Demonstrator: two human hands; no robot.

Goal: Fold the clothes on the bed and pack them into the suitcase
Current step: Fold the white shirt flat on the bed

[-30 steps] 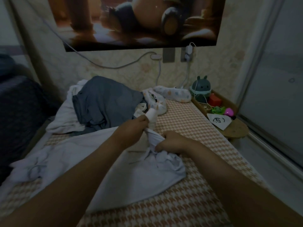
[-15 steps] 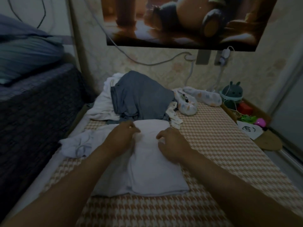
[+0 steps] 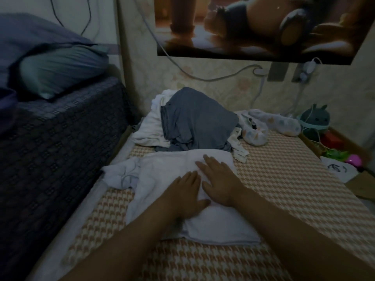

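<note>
A pale white garment (image 3: 219, 224) lies partly folded on the houndstooth bed cover (image 3: 294, 185). My left hand (image 3: 183, 196) and my right hand (image 3: 218, 181) press flat on it side by side, fingers straight. A loose sleeve of the garment (image 3: 121, 175) is bunched out to the left. Behind it a grey garment (image 3: 194, 122) is heaped on a white one (image 3: 150, 130), with spotted pale baby clothes (image 3: 255, 130) to the right. No suitcase is in view.
A dark raised bed (image 3: 56, 151) with a pillow (image 3: 58, 69) borders the left side. At the right edge a wooden shelf (image 3: 361, 179) holds a green rabbit-shaped lamp (image 3: 314, 120), small toys and a paper. Cables hang on the wall behind.
The bunched garment was laid down and folded over. Both hands let go of the cloth, slid toward me and came together, pressing flat on the fold. My view turned left.
</note>
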